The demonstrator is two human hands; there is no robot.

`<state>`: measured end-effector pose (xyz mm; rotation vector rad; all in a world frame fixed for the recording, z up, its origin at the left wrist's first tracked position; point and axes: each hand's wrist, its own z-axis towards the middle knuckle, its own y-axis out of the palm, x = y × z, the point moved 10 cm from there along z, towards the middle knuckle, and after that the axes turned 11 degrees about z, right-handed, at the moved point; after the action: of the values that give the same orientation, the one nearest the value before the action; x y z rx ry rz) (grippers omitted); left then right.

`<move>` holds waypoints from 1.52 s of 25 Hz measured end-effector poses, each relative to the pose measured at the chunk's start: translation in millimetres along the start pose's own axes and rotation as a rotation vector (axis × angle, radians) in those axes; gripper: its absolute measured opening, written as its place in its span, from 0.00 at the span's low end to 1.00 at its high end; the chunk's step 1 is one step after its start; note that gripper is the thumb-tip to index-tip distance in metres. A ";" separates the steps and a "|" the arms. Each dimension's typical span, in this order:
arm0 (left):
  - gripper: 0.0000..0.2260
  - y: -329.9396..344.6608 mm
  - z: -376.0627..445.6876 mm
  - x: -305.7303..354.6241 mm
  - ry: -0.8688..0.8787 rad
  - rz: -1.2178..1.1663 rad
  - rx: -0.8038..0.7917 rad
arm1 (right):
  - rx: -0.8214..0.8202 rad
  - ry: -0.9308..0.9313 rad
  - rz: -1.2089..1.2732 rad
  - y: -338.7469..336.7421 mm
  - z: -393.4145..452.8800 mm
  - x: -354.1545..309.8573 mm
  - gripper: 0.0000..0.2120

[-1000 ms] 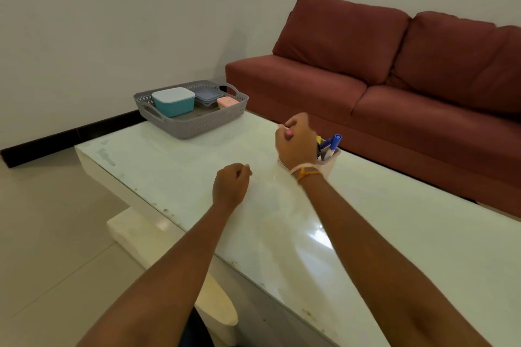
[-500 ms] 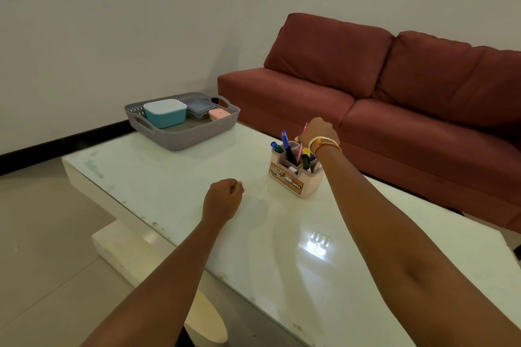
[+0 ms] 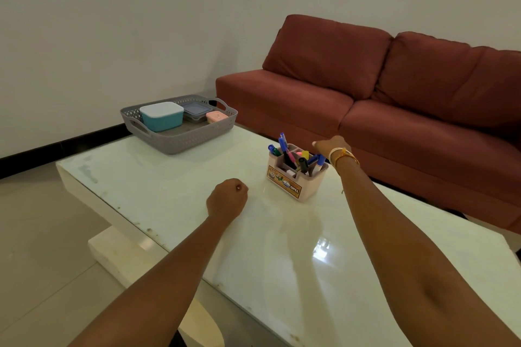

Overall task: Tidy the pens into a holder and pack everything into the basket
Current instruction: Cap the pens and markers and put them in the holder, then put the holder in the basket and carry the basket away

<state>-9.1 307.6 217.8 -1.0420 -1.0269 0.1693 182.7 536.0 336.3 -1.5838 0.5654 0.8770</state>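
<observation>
A person's left hand [image 3: 227, 200] rests on the glossy white desk [image 3: 174, 186], curled into a closed fist that holds nothing visible. The right hand [image 3: 330, 146], wrist ringed with yellow and white bands, reaches over the far side of the beige pen holder [image 3: 296, 177]; its fingers point away from the camera, and whether they grip anything cannot be told. The holder stands upright near the desk's middle, its compartments filled with pens [image 3: 290, 156] and markers in blue, green, pink and black. Well apart, at the desk's far left corner, a grey basket [image 3: 180, 138] carries a teal box with a white lid [image 3: 162, 116], clear stacked containers [image 3: 196, 110] and a small pink box [image 3: 215, 116]. A red sofa [image 3: 394, 98] stands behind.
</observation>
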 end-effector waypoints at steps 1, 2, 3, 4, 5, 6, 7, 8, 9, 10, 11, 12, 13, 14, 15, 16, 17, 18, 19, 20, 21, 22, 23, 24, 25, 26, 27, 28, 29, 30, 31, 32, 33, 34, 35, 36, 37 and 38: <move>0.10 6.0 2.9 10.5 0.011 -0.055 -0.040 | -0.043 0.070 0.092 2.6 1.2 12.2 0.22; 0.11 13.4 4.7 25.4 0.040 -0.118 -0.097 | -0.111 0.160 0.186 7.1 -1.7 24.1 0.23; 0.15 21.5 5.2 41.4 0.068 -0.181 -0.163 | -0.189 0.254 0.262 13.6 -6.2 35.9 0.25; 0.20 29.8 3.7 55.0 0.067 -0.251 -0.238 | -0.255 0.339 0.323 19.6 -10.4 46.6 0.28; 0.25 36.3 1.5 66.1 0.039 -0.323 -0.307 | -0.302 0.397 0.383 25.0 -11.1 55.9 0.29; 0.28 41.1 -0.8 74.0 -0.006 -0.390 -0.366 | -0.322 0.430 0.442 28.8 -12.4 61.5 0.28; 0.29 43.5 -2.4 78.7 -0.043 -0.426 -0.403 | -0.329 0.445 0.484 32.4 -11.3 66.0 0.26; 0.30 44.4 -3.4 80.5 -0.061 -0.430 -0.423 | -0.319 0.441 0.484 34.2 -11.5 67.1 0.23; 0.30 45.1 -3.4 79.9 -0.057 -0.426 -0.432 | -0.317 0.419 0.461 36.2 -11.9 65.8 0.21; 0.28 45.3 -2.4 78.5 -0.040 -0.443 -0.429 | -0.325 0.395 0.431 39.4 -12.9 63.6 0.19; 0.26 44.5 -1.4 76.7 -0.017 -0.481 -0.419 | -0.354 0.378 0.405 45.9 -15.2 61.2 0.17; 0.23 43.1 -1.5 74.3 0.005 -0.526 -0.407 | -0.392 0.369 0.389 53.6 -21.6 57.4 0.15; 0.22 40.8 -1.2 69.6 0.022 -0.560 -0.386 | -0.424 0.361 0.387 63.5 -27.6 53.4 0.12; 0.21 37.9 -0.2 63.6 0.028 -0.571 -0.365 | -0.446 0.342 0.395 72.8 -34.7 47.2 0.10; 0.20 33.9 2.2 56.7 0.022 -0.571 -0.341 | -0.455 0.313 0.412 82.6 -39.5 40.0 0.08; 0.20 29.7 5.1 48.8 -0.002 -0.564 -0.322 | -0.449 0.276 0.434 91.0 -43.9 31.5 0.08; 0.20 24.0 7.4 40.7 -0.031 -0.557 -0.305 | -0.441 0.243 0.451 99.5 -47.5 23.4 0.10; 0.19 16.0 8.4 33.7 -0.058 -0.550 -0.293 | -0.437 0.225 0.468 107.7 -52.8 15.4 0.12; 0.20 6.2 9.3 29.8 -0.073 -0.550 -0.287 | -0.443 0.217 0.483 115.2 -57.4 7.2 0.14; 0.20 -5.5 10.8 26.8 -0.083 -0.554 -0.290 | -0.453 0.214 0.506 122.0 -61.4 -2.5 0.16; 0.21 -17.1 15.0 24.2 -0.088 -0.561 -0.290 | -0.460 0.213 0.544 127.4 -63.5 -13.2 0.17; 0.22 -30.4 20.0 21.6 -0.093 -0.565 -0.287 | -0.474 0.207 0.581 132.1 -64.0 -27.0 0.17; 0.23 -44.0 27.9 17.7 -0.095 -0.566 -0.274 | -0.478 0.191 0.612 136.9 -61.2 -44.2 0.17; 0.23 -57.1 38.1 14.7 -0.095 -0.562 -0.262 | -0.473 0.168 0.638 139.7 -57.4 -62.5 0.16; 0.23 -70.3 49.1 13.1 -0.087 -0.560 -0.251 | -0.463 0.150 0.658 144.3 -51.8 -81.9 0.15; 0.23 -81.2 60.9 12.5 -0.073 -0.559 -0.237 | -0.457 0.138 0.675 150.6 -45.5 -98.4 0.14; 0.22 -90.1 75.5 10.3 -0.044 -0.555 -0.213 | -0.457 0.129 0.673 158.2 -40.8 -113.1 0.14; 0.21 -99.1 90.6 7.4 -0.001 -0.522 -0.176 | -0.476 0.121 0.672 169.6 -36.5 -127.1 0.14; 0.19 -107.9 105.7 2.0 0.044 -0.453 -0.129 | -0.490 0.115 0.674 181.5 -31.2 -140.0 0.14; 0.18 -114.0 121.8 -7.3 0.072 -0.339 -0.084 | -0.489 0.113 0.677 193.9 -24.6 -150.7 0.14; 0.18 -116.7 137.4 -21.4 0.080 -0.170 -0.046 | -0.484 0.112 0.687 204.9 -18.5 -159.5 0.13; 0.19 -118.6 148.7 -37.4 0.070 0.067 -0.009 | -0.478 0.118 0.707 215.6 -12.1 -166.8 0.15; 0.19 -119.3 157.2 -54.7 0.050 0.329 0.028 | -0.467 0.123 0.728 227.9 -2.7 -171.2 0.18; 0.19 -118.2 163.1 -68.9 0.045 0.540 0.064 | -0.452 0.116 0.740 234.8 1.6 -175.6 0.20; 0.18 -116.3 166.5 -77.3 0.056 0.660 0.105 | -0.423 0.105 0.746 239.1 8.8 -178.7 0.21; 0.17 -114.3 166.2 -79.4 0.076 0.675 0.151 | -0.401 0.097 0.751 241.9 12.7 -181.1 0.20; 0.16 -112.4 164.7 -78.9 0.111 0.626 0.207 | -0.394 0.091 0.754 242.7 11.2 -184.1 0.18; 0.14 -110.5 162.2 -75.5 0.147 0.564 0.255 | -0.391 0.094 0.752 244.3 10.5 -186.3 0.17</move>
<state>-211.6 308.6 274.5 -1.0692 -0.5405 0.6564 -118.9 476.3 334.6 -1.7854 1.1500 1.5481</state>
